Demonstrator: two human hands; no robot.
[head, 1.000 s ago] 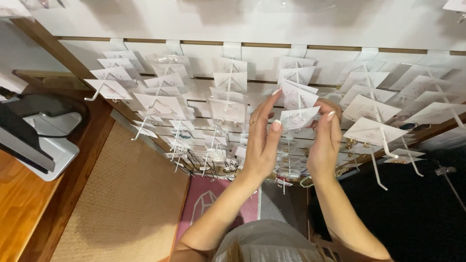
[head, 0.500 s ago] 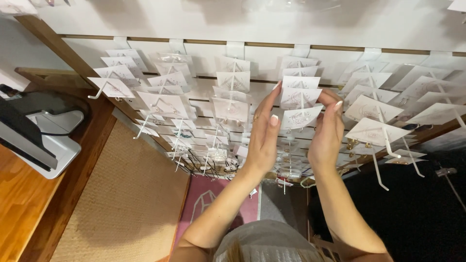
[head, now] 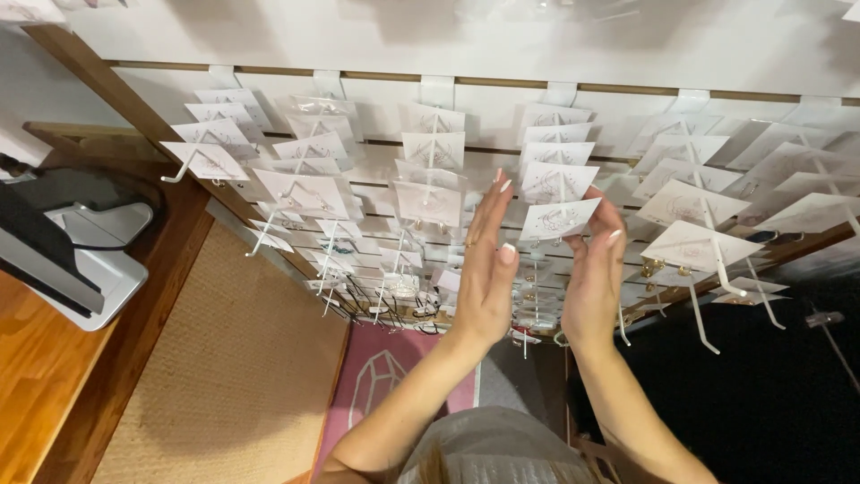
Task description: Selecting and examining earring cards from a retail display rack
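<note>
my left hand and right hand are both raised in front of the white slat wall, palms facing each other, with one white earring card between them. that card hangs at the front of a column of like cards on a white hook. my left fingers are straight and close together, lying flat just beside the card's left edge. my right fingers curl at its right edge; i cannot tell whether they really pinch it or only touch.

to do this well, i judge the card should be steadied from both sides, light pressure only, so the thin paper does not bend. i'd keep it level and slide it straight along the hook, not twist it, since the earrings dangling under the neighbouring cards could snag. the next column to the left hangs close, so my left hand should stay flat and narrow. below, the woven rug and the pink mat lie well apart from all this.
</note>
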